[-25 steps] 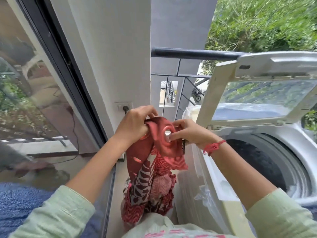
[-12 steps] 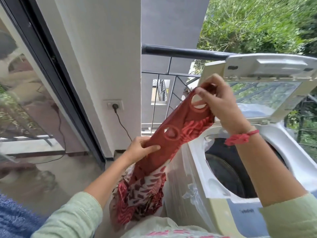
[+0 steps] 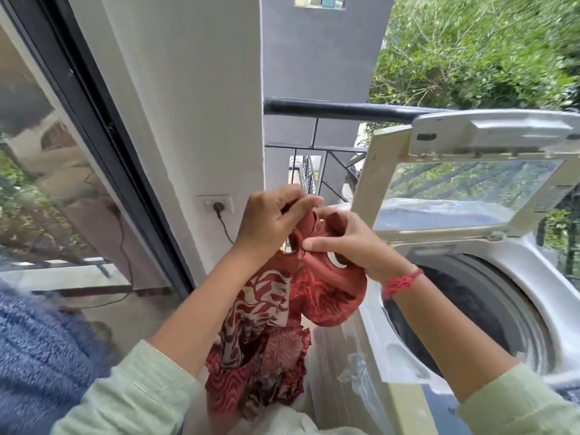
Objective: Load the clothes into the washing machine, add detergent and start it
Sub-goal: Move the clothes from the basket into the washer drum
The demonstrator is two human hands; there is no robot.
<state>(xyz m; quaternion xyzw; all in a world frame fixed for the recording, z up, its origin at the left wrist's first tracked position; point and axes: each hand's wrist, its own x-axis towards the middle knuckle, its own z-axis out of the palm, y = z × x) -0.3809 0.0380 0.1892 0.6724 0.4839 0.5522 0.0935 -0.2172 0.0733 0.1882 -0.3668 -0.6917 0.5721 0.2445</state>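
One red cloth pinched by left hand, clutched by right hand, bunched beside washing machine, presumably for loading.

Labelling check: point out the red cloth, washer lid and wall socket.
red cloth (image 3: 328,298), head view, bunched lower fold
washer lid (image 3: 470,186), head view, glass pane
wall socket (image 3: 226,202), head view, white plate

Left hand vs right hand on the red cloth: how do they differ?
Left hand sits higher, pinching the red cloth at its top edge; right hand sits lower, fingers curled round a bunched part. Right wrist carries a red thread band; left wrist is bare. Both hold the same cloth.
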